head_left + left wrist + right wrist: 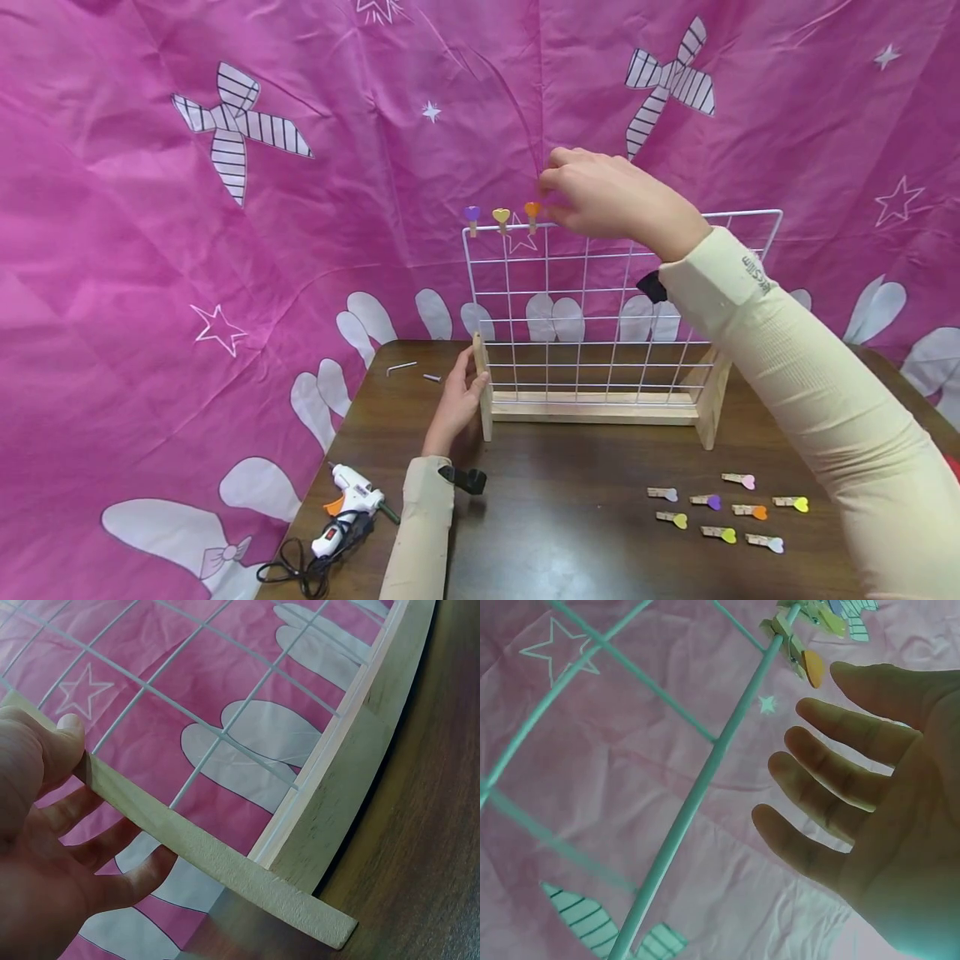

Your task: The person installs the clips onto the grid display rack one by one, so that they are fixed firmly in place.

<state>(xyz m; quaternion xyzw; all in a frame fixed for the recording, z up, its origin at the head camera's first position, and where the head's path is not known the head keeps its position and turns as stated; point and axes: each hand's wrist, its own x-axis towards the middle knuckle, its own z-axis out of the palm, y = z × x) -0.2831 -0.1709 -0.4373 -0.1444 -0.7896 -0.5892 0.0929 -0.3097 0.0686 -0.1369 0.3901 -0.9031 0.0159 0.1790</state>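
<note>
A white wire grid rack (585, 317) stands upright in a wooden frame (592, 412). Thumb and fingers of my left hand (456, 404) grip the frame's left wooden upright (202, 844), one on each side of it. Along the rack's top wire sit a purple heart clothespin (472, 215), a yellow one (501, 218) and an orange one (532, 212). Just right of the orange clothespin hovers my right hand (611, 196). In the right wrist view its fingers are spread and slightly bent, apart from the wire and holding nothing.
Several loose heart clothespins (718, 534) lie on the brown table (555, 533) at the front right. A white glue gun (356, 492) with a black cord rests by the left edge. Behind the rack, a hex key (401, 366) and a small screw (432, 377) lie at left.
</note>
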